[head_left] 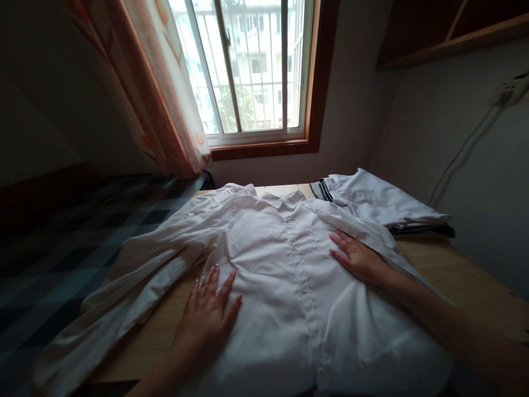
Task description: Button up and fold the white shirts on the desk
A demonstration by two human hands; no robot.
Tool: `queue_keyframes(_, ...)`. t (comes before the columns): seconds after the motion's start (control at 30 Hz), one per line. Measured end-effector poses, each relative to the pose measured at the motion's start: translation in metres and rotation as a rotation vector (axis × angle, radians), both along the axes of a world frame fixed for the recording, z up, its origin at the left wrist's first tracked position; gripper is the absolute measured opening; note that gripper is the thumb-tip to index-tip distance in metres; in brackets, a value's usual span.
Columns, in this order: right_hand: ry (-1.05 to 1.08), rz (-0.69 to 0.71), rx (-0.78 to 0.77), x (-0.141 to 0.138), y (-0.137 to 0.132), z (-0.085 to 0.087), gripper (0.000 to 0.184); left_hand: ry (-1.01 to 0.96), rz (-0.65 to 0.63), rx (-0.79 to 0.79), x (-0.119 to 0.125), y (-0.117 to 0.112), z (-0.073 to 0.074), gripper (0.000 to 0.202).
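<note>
A white button-up shirt [264, 275] lies spread front side up, its collar toward the window and its button row running down the middle. One sleeve stretches out to the left, past the table's edge. My left hand [210, 306] rests on the shirt's left side with the fingers spread. Flat against the upper right of the shirt front is my right hand [357, 258], fingers stretched out, near the right sleeve. Neither hand grips anything. The lower hem runs toward the bottom of the view.
Under the shirt is a wooden table [446, 264]. Folded white clothes [376, 196] with black-and-white striped trim sit at its back right. A bed with a checked cover [74, 259] adjoins on the left. Behind are a barred window [256, 71] and an orange-patterned curtain [161, 94].
</note>
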State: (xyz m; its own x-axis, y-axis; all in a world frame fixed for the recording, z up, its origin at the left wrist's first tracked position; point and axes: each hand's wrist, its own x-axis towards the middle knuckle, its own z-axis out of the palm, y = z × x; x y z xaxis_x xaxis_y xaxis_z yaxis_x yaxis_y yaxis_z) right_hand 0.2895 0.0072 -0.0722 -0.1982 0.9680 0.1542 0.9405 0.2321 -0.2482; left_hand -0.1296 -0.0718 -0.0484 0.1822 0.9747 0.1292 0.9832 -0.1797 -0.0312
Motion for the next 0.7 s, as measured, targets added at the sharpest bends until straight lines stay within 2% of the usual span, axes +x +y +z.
queue_keyframes(0.17, 0.002, -0.003, 0.01, -0.001, -0.003, 0.0, 0.062, 0.051, 0.009, 0.038, -0.009, -0.017, -0.004, 0.061)
queue_keyframes(0.3, -0.047, -0.01, 0.04, -0.006, 0.001, 0.007, 0.056, 0.099, -0.03, 0.088, 0.004, -0.012, 0.009, 0.063)
queue_keyframes(0.43, -0.087, 0.085, 0.083, -0.032, 0.019, 0.016, 0.051, 0.051, -0.227, 0.201, 0.041, 0.028, 0.035, 0.058)
queue_keyframes(0.5, -0.084, 0.121, 0.071, -0.052, 0.029, 0.019, 0.051, 0.014, -0.345, 0.182, 0.06, 0.054, 0.042, 0.055)
queue_keyframes(0.6, -0.058, 0.1, 0.012, -0.081, 0.042, 0.022, 0.053, -0.027, -0.389, 0.066, 0.074, 0.085, 0.036, 0.051)
queue_keyframes(0.7, -0.034, 0.063, -0.061, -0.096, 0.047, 0.024, 0.057, -0.068, -0.374, 0.019, 0.068, 0.096, 0.019, 0.05)
